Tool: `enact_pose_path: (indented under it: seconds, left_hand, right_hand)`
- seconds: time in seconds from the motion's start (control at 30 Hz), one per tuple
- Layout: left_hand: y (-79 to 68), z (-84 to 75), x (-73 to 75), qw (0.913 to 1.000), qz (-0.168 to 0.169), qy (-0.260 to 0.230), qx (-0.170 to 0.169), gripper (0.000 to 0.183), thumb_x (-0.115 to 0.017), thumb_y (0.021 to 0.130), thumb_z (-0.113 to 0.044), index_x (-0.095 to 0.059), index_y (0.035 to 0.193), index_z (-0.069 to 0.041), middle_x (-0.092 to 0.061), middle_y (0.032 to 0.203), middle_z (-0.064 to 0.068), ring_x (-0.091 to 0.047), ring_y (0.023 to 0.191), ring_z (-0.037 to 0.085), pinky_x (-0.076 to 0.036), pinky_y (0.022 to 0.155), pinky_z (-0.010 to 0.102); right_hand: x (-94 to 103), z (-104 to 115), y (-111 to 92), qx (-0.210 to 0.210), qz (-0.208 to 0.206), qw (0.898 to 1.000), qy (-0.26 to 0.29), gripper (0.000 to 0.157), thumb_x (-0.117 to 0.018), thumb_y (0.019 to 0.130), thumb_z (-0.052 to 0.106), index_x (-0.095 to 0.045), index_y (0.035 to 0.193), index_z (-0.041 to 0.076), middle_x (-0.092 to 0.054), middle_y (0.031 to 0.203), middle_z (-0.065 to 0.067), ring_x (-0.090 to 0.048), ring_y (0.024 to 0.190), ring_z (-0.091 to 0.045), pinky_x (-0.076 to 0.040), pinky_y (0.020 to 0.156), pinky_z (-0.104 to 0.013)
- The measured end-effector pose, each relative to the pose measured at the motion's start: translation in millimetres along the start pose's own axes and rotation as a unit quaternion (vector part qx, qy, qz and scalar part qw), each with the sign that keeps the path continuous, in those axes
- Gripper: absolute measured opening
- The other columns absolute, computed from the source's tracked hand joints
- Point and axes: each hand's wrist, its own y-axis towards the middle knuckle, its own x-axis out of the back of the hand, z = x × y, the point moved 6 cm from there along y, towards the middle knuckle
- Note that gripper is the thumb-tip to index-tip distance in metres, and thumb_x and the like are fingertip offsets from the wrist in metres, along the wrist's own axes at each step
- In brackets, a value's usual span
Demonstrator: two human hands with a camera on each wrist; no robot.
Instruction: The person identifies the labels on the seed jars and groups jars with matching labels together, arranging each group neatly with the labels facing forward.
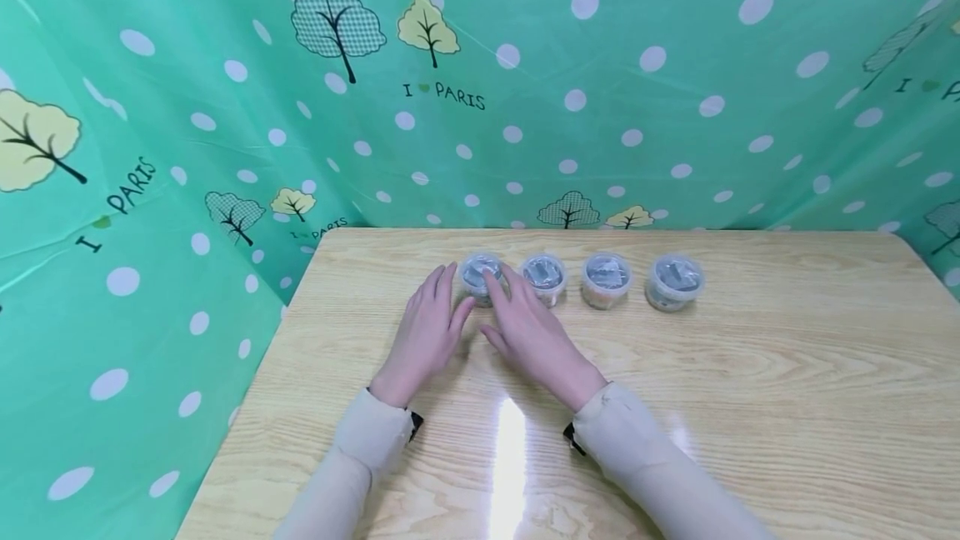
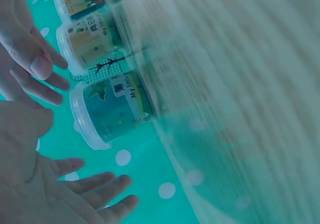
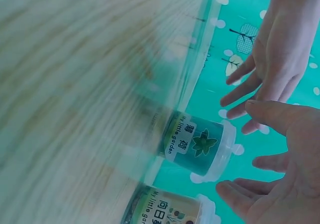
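Note:
Two bare hands flank the leftmost lidded plastic tub (image 1: 477, 260), which has a green label with a leaf and "My little garden" lettering. My left hand (image 1: 427, 327) is to its left and my right hand (image 1: 531, 338) to its front right, fingers spread on both. In the left wrist view, a gap shows between the left hand (image 2: 65, 191) and this green tub (image 2: 117, 108). The right wrist view shows the right hand (image 3: 285, 164) likewise apart from the green tub (image 3: 192, 143). Right fingers overlap part of its lid in the head view.
To its right stand a tan-labelled tub (image 1: 543, 273), another tub (image 1: 606, 280) and a far-right tub (image 1: 674, 282), all upright in a row near the back of the wooden table (image 1: 787, 373). A green dotted cloth (image 1: 525, 148) hangs behind and left.

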Motion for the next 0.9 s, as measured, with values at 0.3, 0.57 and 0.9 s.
enact_pose_path:
  seconds: [0.3,0.57,0.9]
  left_hand:
    - [12.4,9.4,-3.8,0.9986,0.019,-0.047,0.019,0.056,-0.038,0.108,-0.031,-0.027,0.153,0.001,-0.037,0.152,0.025,-0.041,0.139,0.040,-0.035,0.116,0.053]
    - [23.8,15.7,-8.4,0.9974,0.031,-0.057,0.033,0.056,-0.036,0.108,-0.033,-0.028,0.153,-0.001,-0.040,0.150,0.023,-0.045,0.135,0.040,-0.038,0.115,0.053]
    - [29.1,18.0,-14.8,0.9930,0.067,-0.091,0.036,0.059,-0.038,0.107,-0.038,-0.027,0.155,-0.006,-0.037,0.155,0.018,-0.041,0.141,0.034,-0.034,0.117,0.050]
  right_hand:
    - [-6.9,-0.1,11.6,-0.014,0.009,1.000,-0.002,0.077,-0.072,0.091,0.026,-0.032,0.151,-0.002,-0.031,0.153,-0.032,-0.037,0.139,-0.044,-0.039,0.114,-0.051]
    - [-8.9,-2.0,16.8,-0.040,0.019,0.999,0.007,0.076,-0.073,0.091,0.024,-0.034,0.149,-0.005,-0.027,0.154,-0.032,-0.032,0.142,-0.044,-0.037,0.115,-0.050]
    - [-18.2,-9.7,24.0,-0.060,0.014,0.998,0.018,0.065,-0.070,0.092,0.019,-0.041,0.144,-0.007,-0.028,0.153,-0.033,-0.031,0.142,-0.044,-0.038,0.114,-0.051]
